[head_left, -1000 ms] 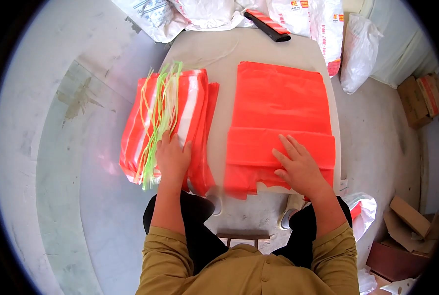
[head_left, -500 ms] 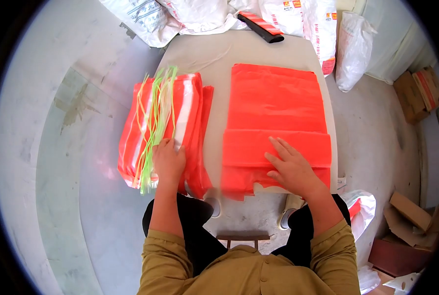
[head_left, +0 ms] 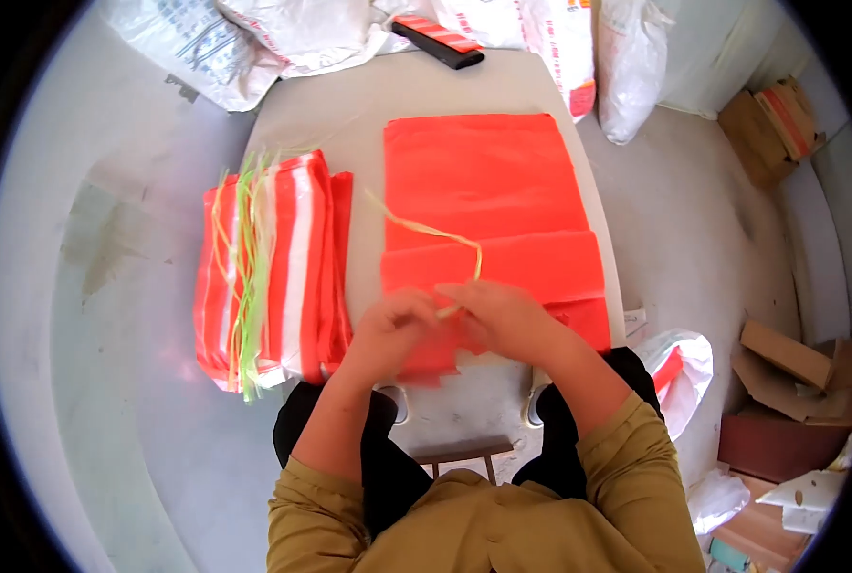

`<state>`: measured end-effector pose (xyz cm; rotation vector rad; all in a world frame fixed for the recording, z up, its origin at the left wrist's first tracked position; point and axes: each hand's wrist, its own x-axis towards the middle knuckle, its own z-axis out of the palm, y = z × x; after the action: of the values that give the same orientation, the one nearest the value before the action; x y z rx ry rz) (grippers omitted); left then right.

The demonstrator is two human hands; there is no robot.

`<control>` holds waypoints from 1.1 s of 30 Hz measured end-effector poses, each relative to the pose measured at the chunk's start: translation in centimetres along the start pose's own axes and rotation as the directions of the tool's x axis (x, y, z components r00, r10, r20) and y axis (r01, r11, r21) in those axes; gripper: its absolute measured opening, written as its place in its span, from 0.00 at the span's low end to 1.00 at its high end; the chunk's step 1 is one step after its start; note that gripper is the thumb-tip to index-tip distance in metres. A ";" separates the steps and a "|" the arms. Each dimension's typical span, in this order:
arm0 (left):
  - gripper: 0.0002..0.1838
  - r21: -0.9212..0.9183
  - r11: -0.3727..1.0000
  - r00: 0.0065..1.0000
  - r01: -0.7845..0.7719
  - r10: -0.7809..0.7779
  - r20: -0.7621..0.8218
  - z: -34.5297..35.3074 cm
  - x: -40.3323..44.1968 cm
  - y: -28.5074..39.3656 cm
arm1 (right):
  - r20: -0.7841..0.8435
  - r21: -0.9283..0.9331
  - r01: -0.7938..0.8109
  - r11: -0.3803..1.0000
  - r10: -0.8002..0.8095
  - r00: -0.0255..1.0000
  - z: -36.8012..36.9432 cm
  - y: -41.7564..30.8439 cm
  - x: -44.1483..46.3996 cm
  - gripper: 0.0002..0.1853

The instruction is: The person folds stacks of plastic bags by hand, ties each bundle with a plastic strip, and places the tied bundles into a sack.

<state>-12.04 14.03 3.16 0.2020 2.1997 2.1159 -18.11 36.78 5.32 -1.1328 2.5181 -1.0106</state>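
Both my hands meet over the near edge of a red plastic sheet stack (head_left: 483, 172), which lies flat with its near part folded. A thin yellow-green strip (head_left: 435, 229) loops up from my right hand (head_left: 502, 315), whose fingers are closed on it. My left hand (head_left: 388, 334) is closed too, its fingertips by the short piece of strip that shows between the hands. Beneath them hangs a blurred red corner of plastic. To the left lies a pile of red-and-white striped plastic bags (head_left: 297, 267), with a bundle of green and yellow strips (head_left: 246, 277) on top.
A black-and-red striped roll (head_left: 440, 43) lies at the far edge of the pale table (head_left: 349, 105). White printed sacks (head_left: 302, 33) stand behind it. Cardboard boxes (head_left: 769, 134) and an open white bag (head_left: 683, 382) are on the floor at right.
My left hand has left the strip bundle and moved right to meet my right hand. A yellow-green strip is now between them. The view has shifted, so the table sits farther left.
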 end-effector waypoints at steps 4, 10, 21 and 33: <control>0.12 0.474 0.880 0.991 -0.039 0.093 -0.091 0.0 1.2 0.1 | -0.148 -0.277 -0.104 0.955 0.064 0.987 -2.6 3.5 -0.5 0.16; 0.26 0.877 0.396 0.943 -0.271 0.294 0.158 5.1 3.1 -0.3 | -0.248 -0.303 -0.197 0.933 0.122 0.961 -4.0 5.9 -2.5 0.16; 0.31 0.922 0.311 0.964 -0.231 0.203 0.173 8.9 5.7 -1.9 | -0.109 -0.494 -0.023 0.869 -0.036 0.993 -3.0 9.2 -4.2 0.28; 0.23 0.958 0.188 0.916 -0.216 0.379 0.132 9.2 7.0 -3.1 | -0.106 -0.516 -0.021 0.856 -0.040 0.994 -2.6 9.4 -3.9 0.17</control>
<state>-17.71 24.11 -0.12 0.6057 3.4510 0.3849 -22.07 45.33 0.71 -1.2399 2.9812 -0.3991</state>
